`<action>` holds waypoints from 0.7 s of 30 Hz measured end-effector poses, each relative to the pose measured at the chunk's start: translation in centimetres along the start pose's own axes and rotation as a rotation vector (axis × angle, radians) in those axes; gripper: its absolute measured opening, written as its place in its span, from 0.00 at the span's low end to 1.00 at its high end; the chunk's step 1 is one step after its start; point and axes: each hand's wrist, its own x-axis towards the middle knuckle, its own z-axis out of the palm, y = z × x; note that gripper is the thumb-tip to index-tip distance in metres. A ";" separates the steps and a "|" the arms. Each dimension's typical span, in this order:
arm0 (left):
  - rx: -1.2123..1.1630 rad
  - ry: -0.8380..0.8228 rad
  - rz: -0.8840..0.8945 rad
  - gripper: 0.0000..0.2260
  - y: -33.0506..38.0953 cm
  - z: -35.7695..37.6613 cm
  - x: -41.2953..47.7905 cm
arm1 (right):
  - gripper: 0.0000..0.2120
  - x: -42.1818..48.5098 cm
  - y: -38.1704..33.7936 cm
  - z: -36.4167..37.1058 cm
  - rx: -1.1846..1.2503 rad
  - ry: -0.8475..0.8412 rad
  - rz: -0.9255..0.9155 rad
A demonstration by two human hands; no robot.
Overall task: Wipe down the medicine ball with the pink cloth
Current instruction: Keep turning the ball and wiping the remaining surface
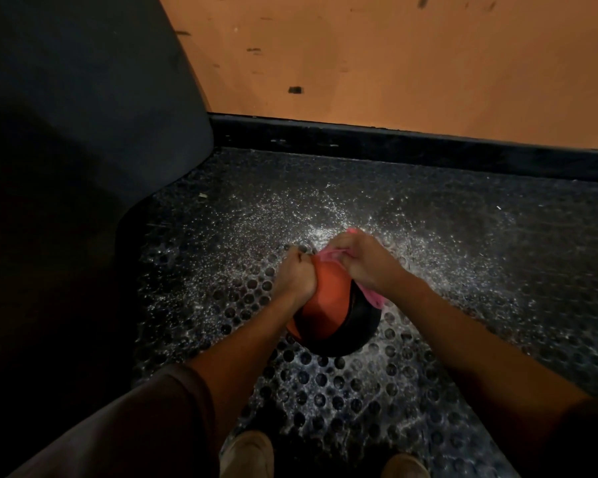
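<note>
The medicine ball (335,315) sits on the floor (463,270) in the middle of the view, just ahead of the person's shoes (247,453). It is orange with black panels; the orange part faces up and to the left, the black part wraps its right and lower sides.

Both hands are on the ball. The left hand (296,276) is curled closed against the upper left of the ball, its knuckles turned up — what the fingers hold cannot be told, as they are tucked under. The right hand (358,262) is closed around the pink cloth (372,296) and presses it onto the top right of the ball. Pink fabric shows above the fingers near the top of the ball, between the two hands, and again below the wrist, where a fold hangs down the ball's right side.

The floor is a dark rubber mat with round holes, speckled with bright glints around the ball. Beyond it a black baseboard (394,139) runs along an orange wall (394,63) marked with dark scuffs. A large dark padded shape (83,115) fills the upper left — its kind cannot be told. Dark sleeves (135,426) cover the upper arms at the bottom corners.
</note>
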 end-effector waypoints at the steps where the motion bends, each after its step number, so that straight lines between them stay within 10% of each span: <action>1: 0.007 -0.008 0.004 0.14 0.0 0.0 -0.1 | 0.09 -0.1 0.5 -0.2 0.039 0.044 0.044; 8: 0.039 -0.021 0.015 0.13 0.2 0.0 0.0 | 0.08 0.5 0.6 0.6 -0.060 0.013 -0.057; 14: 0.062 -0.047 0.050 0.11 -0.2 0.2 -0.2 | 0.08 -0.6 3.1 0.2 0.022 0.164 0.327; 21: -0.141 0.040 -0.110 0.13 -0.8 -0.4 2.2 | 0.11 1.0 -1.1 1.1 -0.101 0.020 -0.238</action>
